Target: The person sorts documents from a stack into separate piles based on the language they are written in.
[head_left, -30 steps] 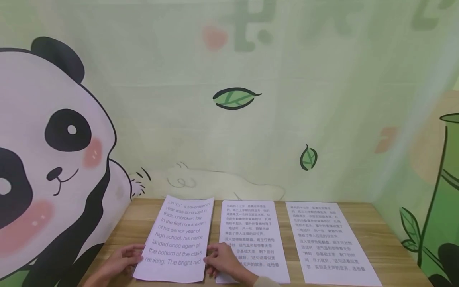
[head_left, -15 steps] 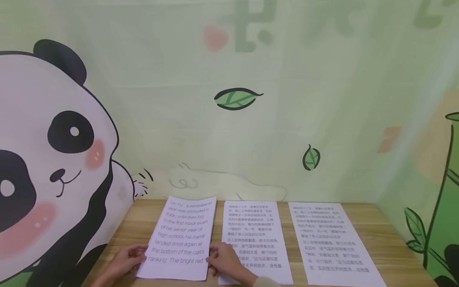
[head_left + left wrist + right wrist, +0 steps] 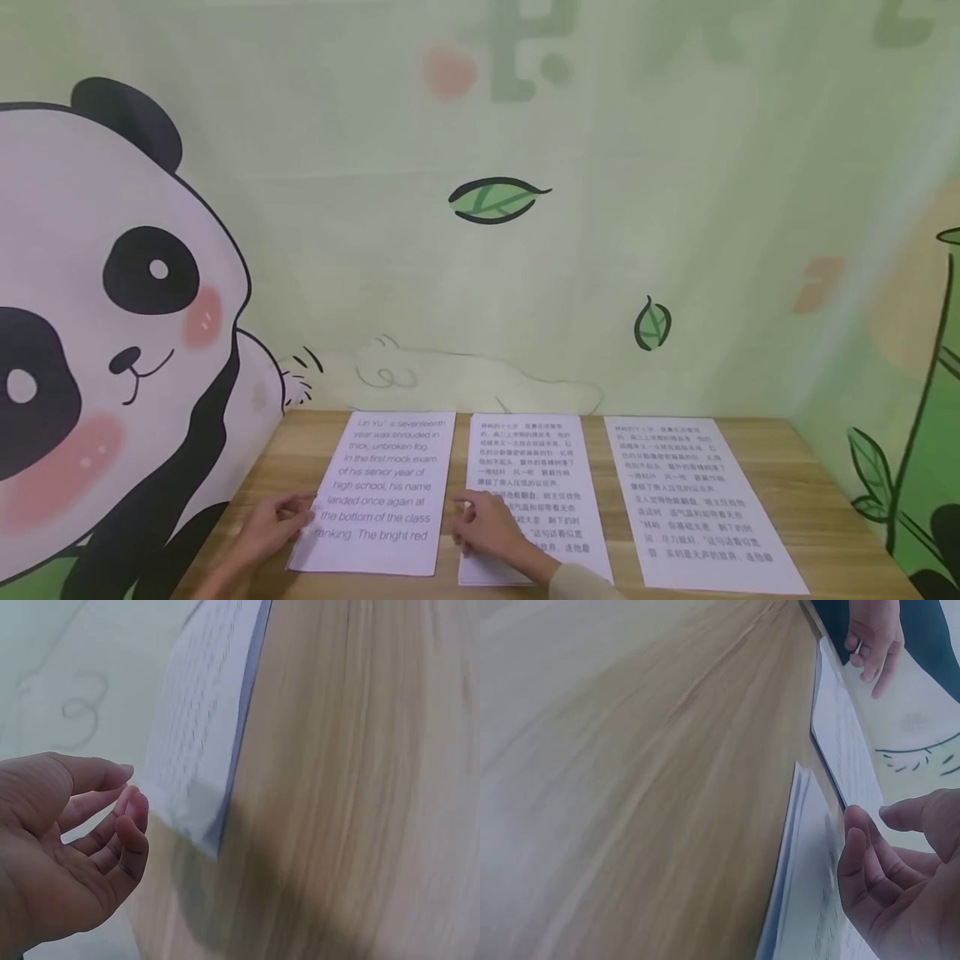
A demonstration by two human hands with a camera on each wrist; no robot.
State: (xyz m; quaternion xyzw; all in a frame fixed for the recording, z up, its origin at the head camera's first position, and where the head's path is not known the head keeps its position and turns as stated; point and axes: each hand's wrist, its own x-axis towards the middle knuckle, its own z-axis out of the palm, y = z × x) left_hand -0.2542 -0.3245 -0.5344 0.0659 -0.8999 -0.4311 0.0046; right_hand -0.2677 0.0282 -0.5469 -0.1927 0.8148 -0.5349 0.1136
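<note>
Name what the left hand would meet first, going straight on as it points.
Likely the English-text paper, whose left edge lies close to the left hand; depth is unclear, so it might pass above.

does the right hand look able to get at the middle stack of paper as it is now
Probably yes: the right hand is over the near left part of the middle stack of paper, its fingers hold nothing, and no other object seems to lie in between.
</note>
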